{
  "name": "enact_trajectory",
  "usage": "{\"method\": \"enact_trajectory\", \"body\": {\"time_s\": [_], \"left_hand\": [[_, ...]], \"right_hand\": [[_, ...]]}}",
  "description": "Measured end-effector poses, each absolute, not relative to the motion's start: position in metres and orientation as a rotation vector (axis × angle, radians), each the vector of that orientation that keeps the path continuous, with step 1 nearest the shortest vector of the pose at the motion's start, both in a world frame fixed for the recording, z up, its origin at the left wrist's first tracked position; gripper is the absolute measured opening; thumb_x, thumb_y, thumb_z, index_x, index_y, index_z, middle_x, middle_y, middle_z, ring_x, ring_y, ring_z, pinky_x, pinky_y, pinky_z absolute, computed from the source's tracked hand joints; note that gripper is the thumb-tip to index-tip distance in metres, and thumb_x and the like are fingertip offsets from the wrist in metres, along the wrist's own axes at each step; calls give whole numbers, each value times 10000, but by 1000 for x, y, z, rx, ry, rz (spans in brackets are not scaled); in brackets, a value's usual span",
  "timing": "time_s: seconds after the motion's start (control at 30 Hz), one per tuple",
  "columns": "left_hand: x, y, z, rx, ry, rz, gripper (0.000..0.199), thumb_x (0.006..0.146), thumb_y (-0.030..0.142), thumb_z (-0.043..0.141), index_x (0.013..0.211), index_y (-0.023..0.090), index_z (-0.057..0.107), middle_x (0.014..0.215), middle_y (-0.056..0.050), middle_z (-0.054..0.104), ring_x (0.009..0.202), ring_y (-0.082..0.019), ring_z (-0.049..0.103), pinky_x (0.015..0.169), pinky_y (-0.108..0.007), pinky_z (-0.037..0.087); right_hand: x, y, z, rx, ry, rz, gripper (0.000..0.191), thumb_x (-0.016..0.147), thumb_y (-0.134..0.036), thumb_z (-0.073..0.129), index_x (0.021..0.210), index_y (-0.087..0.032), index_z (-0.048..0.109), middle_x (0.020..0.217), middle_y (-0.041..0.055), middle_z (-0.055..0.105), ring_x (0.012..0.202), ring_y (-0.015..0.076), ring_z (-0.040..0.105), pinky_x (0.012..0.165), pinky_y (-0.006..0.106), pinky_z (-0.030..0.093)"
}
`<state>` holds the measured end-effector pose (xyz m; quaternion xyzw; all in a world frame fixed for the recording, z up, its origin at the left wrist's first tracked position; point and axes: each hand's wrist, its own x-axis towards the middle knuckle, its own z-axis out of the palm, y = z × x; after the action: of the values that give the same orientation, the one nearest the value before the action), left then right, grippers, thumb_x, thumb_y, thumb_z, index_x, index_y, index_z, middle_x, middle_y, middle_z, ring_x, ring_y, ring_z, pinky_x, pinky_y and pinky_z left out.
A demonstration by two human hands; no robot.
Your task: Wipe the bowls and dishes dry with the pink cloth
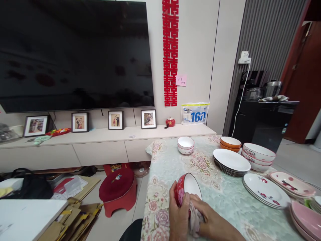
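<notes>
A red bowl [181,190] with a flower pattern outside and a white inside is tilted on its side above the table's near edge. My left hand [177,209] grips it from the left, fingers behind the wall and thumb toward me. A pale, crumpled cloth [195,221] is bunched in my right hand [209,214], which presses against the bowl's lower right side. Part of the cloth hangs down below my fingers. The bowl's base is hidden by my hands.
A flowered tablecloth [210,187] covers the table. Two small bowls [186,147] are stacked at the back. To the right stand orange bowls [230,144], large white bowls [258,157], white plates [232,160], flowered plates [265,190] and pink plates [307,217]. A red stool [117,190] is left of the table.
</notes>
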<state>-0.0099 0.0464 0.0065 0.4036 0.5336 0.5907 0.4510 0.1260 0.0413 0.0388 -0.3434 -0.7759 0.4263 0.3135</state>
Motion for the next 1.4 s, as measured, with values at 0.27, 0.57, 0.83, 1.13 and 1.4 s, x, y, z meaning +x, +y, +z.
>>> {"method": "enact_trajectory", "body": {"time_s": [0.27, 0.57, 0.83, 1.13, 1.4], "left_hand": [[-13, 54, 2, 936, 1293, 1409, 765, 775, 523, 659, 1401, 138, 445, 1477, -163, 499, 1390, -293, 438, 1148, -353, 332], [-8, 45, 3, 1043, 1201, 1391, 747, 909, 551, 499, 1504, 165, 265, 1613, -153, 283, 1492, -255, 258, 1219, -373, 198], [-9, 49, 3, 1015, 1225, 1385, 790, 859, 565, 568, 1487, 160, 312, 1580, -164, 353, 1464, -293, 316, 1191, -381, 267], [-3, 39, 3, 1135, 1302, 1344, 809, 885, 585, 485, 1513, 130, 257, 1636, -147, 230, 1512, -250, 206, 1218, -322, 207], [-5, 43, 5, 1108, 1247, 1336, 854, 841, 587, 557, 1516, 152, 265, 1618, -146, 285, 1497, -262, 254, 1210, -339, 232]], "right_hand": [[120, 48, 11, -1056, -2211, 648, 169, 847, -213, 523, 948, -220, 658, 1039, 87, 646, 972, 251, 560, 906, 372, 458], [114, 43, 35, -932, -1922, 1143, 552, 675, -89, 500, 1200, -210, 619, 1125, 52, 653, 1065, 257, 577, 955, 362, 451], [124, 48, 16, -1206, -2348, 489, 475, 667, -40, 471, 1073, -195, 665, 1151, 120, 646, 1098, 283, 543, 979, 420, 401], [116, 48, 23, -1005, -1849, 1047, 283, 722, -114, 533, 977, -194, 624, 961, 22, 647, 878, 207, 580, 795, 288, 465], [128, 52, 9, -1324, -2305, 452, 384, 710, -52, 486, 1026, -190, 655, 1143, 124, 601, 1061, 302, 511, 891, 423, 402]]}}
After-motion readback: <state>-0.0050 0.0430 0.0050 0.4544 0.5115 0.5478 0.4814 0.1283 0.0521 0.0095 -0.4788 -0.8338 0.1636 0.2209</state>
